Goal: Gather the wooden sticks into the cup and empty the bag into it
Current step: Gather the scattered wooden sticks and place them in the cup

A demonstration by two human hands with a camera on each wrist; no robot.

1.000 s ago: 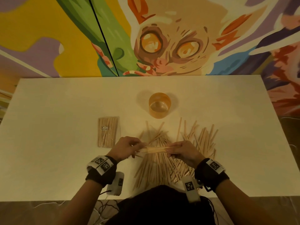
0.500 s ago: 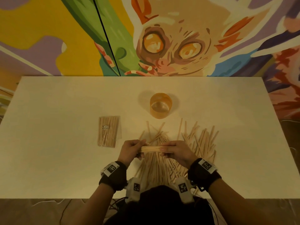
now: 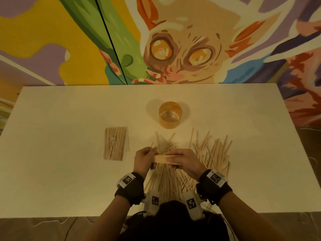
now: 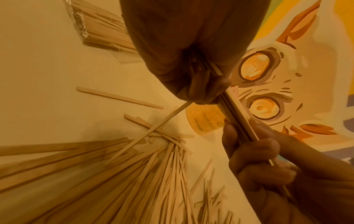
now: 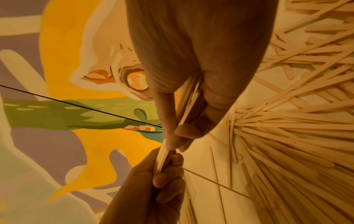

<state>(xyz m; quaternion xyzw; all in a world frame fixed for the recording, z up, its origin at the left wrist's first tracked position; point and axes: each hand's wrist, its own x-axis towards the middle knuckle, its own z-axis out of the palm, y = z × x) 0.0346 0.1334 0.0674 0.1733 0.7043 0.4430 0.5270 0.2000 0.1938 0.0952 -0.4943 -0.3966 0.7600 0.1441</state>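
Note:
Both hands hold one flat bundle of wooden sticks level above the table. My left hand grips its left end and my right hand pinches its right end. In the left wrist view the bundle runs from my left hand to my right hand; one stick dangles below. Beneath them a loose pile of sticks fans across the table. The orange translucent cup stands upright just beyond the pile. A clear bag of sticks lies flat to the left.
The white table ends at a painted mural wall behind the cup. Its near edge runs just in front of my wrists. In the right wrist view, loose sticks spread to the right of the hand.
Both hands have drawn closer together and squared the sticks into a tighter, shorter-looking bundle. My left wrist has swung in toward the middle. Cup and bag have not moved.

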